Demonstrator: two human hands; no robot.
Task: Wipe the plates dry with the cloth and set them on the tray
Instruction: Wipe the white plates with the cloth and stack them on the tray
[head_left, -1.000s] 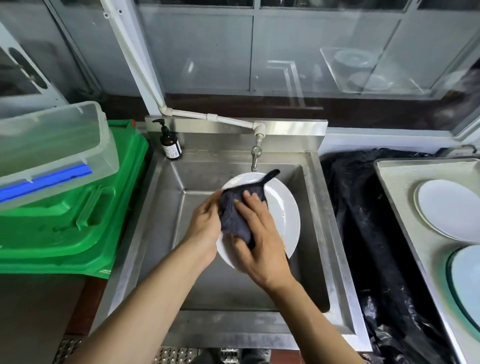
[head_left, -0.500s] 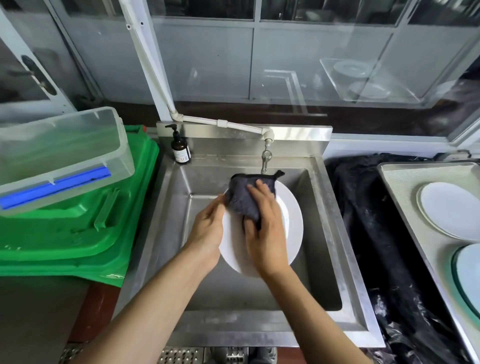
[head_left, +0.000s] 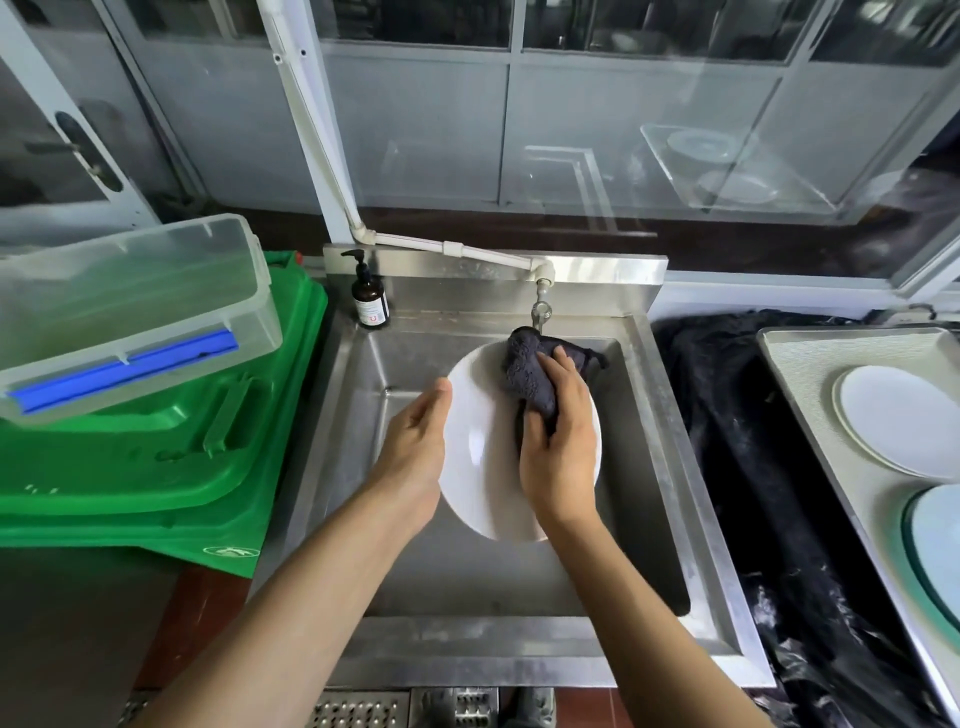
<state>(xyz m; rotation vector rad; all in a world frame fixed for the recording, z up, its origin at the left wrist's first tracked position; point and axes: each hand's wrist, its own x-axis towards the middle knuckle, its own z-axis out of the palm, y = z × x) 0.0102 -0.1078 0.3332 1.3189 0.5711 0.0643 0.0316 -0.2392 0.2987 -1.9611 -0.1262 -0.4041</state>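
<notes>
— Changes against the prior frame?
— Over the steel sink (head_left: 670, 467), the right hand (head_left: 558, 441) has carried the dark cloth (head_left: 530, 374) to the white plate (head_left: 483, 457)'s far rim, nearer the tap (head_left: 542, 306). It grips the cloth.
— Left hand (head_left: 415, 457)?
— Fingers straight, steadying the plate's left edge.
— Plate condition?
— Plain, glossy, tilted above the basin.
</notes>
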